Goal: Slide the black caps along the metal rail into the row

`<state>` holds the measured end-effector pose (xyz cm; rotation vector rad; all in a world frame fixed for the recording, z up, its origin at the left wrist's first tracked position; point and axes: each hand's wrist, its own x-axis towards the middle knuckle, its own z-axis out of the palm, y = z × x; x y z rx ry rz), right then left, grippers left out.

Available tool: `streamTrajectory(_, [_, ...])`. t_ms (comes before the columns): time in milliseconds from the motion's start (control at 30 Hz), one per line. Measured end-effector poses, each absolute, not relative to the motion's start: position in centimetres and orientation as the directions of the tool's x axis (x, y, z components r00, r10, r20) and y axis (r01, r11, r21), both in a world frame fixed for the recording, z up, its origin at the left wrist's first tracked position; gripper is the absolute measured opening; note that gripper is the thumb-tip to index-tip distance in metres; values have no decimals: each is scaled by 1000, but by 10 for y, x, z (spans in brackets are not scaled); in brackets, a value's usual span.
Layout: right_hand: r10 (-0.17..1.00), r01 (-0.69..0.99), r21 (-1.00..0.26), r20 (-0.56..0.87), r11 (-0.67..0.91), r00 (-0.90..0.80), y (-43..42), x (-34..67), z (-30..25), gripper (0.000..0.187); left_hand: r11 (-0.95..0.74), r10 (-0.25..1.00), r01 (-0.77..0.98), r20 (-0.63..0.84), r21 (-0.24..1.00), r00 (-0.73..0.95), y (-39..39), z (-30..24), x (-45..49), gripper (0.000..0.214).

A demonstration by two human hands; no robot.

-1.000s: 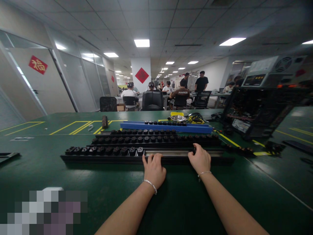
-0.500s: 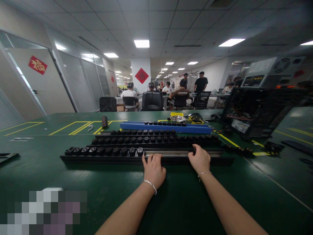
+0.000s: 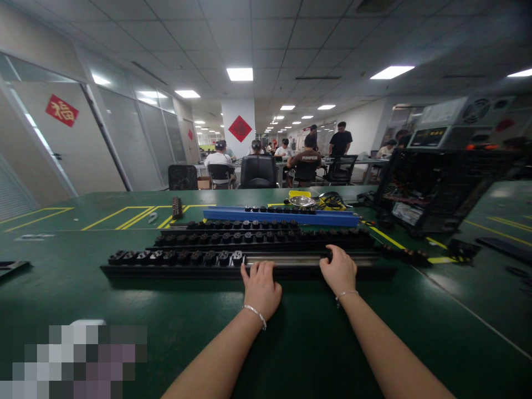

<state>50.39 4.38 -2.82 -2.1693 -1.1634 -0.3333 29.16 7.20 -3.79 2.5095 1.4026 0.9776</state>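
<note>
A long black rail (image 3: 174, 270) lies across the green table (image 3: 83, 299) in front of me, with several black sockets (image 3: 178, 256) seated along its left half. My left hand (image 3: 261, 288) rests on the rail's near edge at the middle, fingers curled over it. My right hand (image 3: 339, 271) grips the bare right half of the same rail, thumb up over the top. Both wrists wear thin bracelets.
Two more black socket rails (image 3: 266, 238) and a blue rail (image 3: 282, 215) lie behind. A small metal dish (image 3: 302, 200) and cables sit further back. An open computer case (image 3: 436, 188) stands at the right. People sit at desks far behind.
</note>
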Motion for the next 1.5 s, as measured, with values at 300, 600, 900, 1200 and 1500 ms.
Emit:
streamTrajectory(300, [662,819,-392,485,-420,572,42,504,-25,42,-566,801,740,457,364,387,71,-35,290,41])
streamTrajectory(600, [676,816,-397,464,-420,573,40,507,-24,42,-559,806,747,448,360,387,70,-34,291,41])
streamTrajectory(900, [665,814,-391,473,-430,579,40,509,-24,42,-554,809,756,439,349,391,69,-33,290,42])
streamTrajectory(1200, [667,810,-373,462,-452,585,38,516,-25,42,-566,800,740,460,363,386,70,-35,291,41])
streamTrajectory(1500, [663,817,-365,479,-447,576,38,518,-25,41,-554,811,749,440,364,386,69,-33,291,42])
